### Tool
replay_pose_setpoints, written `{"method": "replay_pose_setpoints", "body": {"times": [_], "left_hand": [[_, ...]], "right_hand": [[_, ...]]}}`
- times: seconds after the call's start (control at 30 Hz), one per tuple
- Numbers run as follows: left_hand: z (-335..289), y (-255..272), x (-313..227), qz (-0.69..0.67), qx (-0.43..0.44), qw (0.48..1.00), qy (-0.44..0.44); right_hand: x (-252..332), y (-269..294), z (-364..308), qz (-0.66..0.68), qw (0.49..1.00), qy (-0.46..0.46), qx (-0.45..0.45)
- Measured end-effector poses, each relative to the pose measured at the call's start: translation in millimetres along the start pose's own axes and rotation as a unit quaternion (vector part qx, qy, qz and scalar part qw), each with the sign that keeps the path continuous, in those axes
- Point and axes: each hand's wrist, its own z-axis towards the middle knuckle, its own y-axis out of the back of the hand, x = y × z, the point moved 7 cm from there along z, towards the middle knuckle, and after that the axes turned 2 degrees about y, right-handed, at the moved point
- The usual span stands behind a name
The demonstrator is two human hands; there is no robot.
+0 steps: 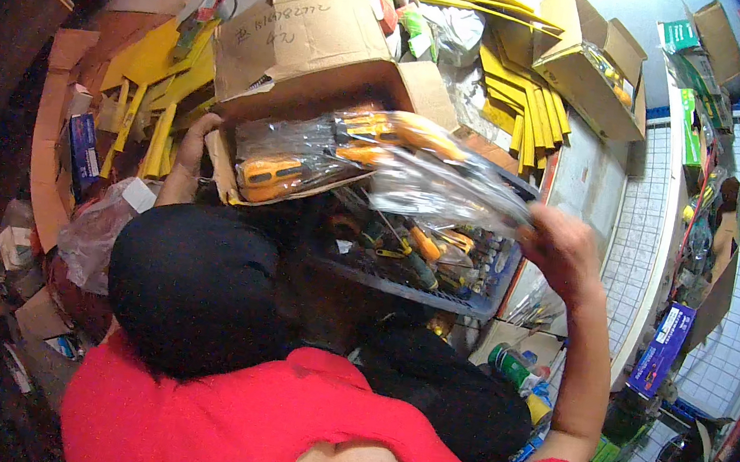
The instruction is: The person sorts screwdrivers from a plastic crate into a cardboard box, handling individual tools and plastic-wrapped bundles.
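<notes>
My left hand is closed round the left side of an open cardboard box, which tilts toward me. Inside lie orange-and-black handled tools in clear plastic. At the box's right, my right hand grips the end of a plastic-wrapped orange-handled tool. Motion smears this tool and its wrapping, so its exact kind does not show. Below the box stands a blue-grey plastic basket holding several hand tools, some with orange or yellow handles. My black-trousered knee hides part of my left forearm.
Yellow angled pieces are stacked behind and left of the box. Another open carton stands at the far right. White wire-grid shelving with packages runs along the right. A clear plastic bag and cartons crowd the left.
</notes>
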Motion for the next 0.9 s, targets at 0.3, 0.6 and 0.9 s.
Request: {"method": "replay_pose_setpoints", "body": {"times": [0.3, 0.6, 0.9], "left_hand": [[18, 23, 2, 0.034, 0.046, 0.998, 0.004], [24, 23, 19, -0.065, 0.052, 0.996, 0.032], [21, 18, 8, -0.057, 0.062, 0.996, 0.007]], "right_hand": [[72, -58, 158, 0.004, 0.977, 0.175, -0.124], [-117, -126, -17, 0.09, 0.962, -0.226, -0.121], [-135, -248, -9, -0.009, 0.94, -0.311, 0.14]]}}
